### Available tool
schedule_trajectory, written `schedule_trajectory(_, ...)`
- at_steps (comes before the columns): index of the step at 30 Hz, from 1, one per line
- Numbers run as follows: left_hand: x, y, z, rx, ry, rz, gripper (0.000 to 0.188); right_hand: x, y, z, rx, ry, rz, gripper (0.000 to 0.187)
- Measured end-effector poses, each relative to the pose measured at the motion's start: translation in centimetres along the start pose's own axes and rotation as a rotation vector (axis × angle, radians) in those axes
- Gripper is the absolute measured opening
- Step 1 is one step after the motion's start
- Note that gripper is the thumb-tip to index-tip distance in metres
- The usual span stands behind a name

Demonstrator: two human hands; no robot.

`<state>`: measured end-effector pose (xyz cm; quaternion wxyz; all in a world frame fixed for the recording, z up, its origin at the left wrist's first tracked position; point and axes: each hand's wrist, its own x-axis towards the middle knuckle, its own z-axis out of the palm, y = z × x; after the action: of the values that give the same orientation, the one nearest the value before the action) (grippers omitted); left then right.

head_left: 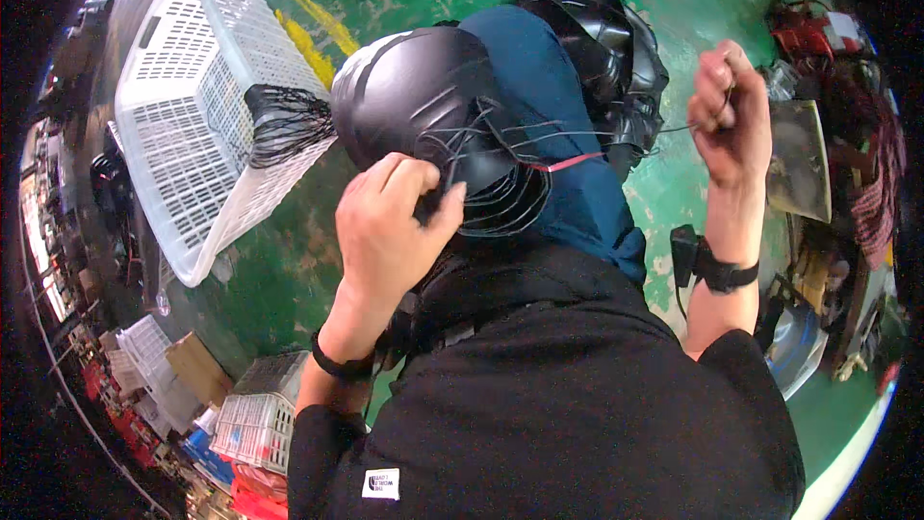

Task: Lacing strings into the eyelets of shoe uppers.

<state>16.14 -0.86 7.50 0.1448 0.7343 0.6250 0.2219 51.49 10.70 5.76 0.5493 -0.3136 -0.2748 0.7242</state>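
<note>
A smooth black rounded shell (419,87), much like a helmet, rests on my lap against my blue trouser leg. Thin black cords cross its near side, and a coil of black cord (510,202) hangs below. My left hand (390,221) is closed at the shell's near edge, thumb and forefinger pinching a dark cord. Off to the right, my right hand (730,120) is raised with curled fingers around a thin black cord (664,129) that runs taut back toward the shell. A red strip (575,163) lies by the cords over my leg.
A white plastic basket (188,125) stands at left, a bundle of black cords (284,125) draped over its rim. Shiny black shells (602,58) are piled beyond my leg. Crates (252,429) stand at lower left; a board (801,159) is at right.
</note>
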Motion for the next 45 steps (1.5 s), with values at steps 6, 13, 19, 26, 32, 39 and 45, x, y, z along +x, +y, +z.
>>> schedule_trajectory(6, -1.4, -1.9, 1.3, -0.498, -0.017, -0.215, 0.017, -1.7, 6.7, 11.5, -0.993, -0.61, -0.165, 0.016)
schedule_trajectory(13, -1.9, -2.7, 1.4, -0.572, 0.009, -0.119, 0.022, -1.5, 10.4, 13.3, -1.186, -0.659, -0.163, 0.011)
schedule_trajectory(19, -1.9, -2.8, 1.3, -0.562, -0.008, -0.115, 0.023, -1.7, 11.7, 13.9, -1.3, -0.654, -0.25, 0.012)
schedule_trajectory(26, -1.5, -3.2, 1.8, -0.628, 0.0, -0.054, 0.013, -2.1, 11.5, 14.9, -1.321, -0.589, -0.181, 0.012)
schedule_trajectory(32, -2.2, -4.8, -0.2, -0.995, 0.225, -0.248, 0.009, -0.7, 6.5, 12.9, -1.344, -0.372, -0.132, 0.034)
schedule_trajectory(39, -3.2, -6.6, -4.2, -1.988, 0.059, -0.141, 0.017, -0.8, 8.5, 9.6, -1.675, -0.603, -0.177, 0.063)
schedule_trajectory(45, -4.7, -7.5, -8.6, -1.704, 0.537, -0.326, 0.018, -0.6, 8.8, 8.8, -1.624, -0.626, -0.146, 0.059)
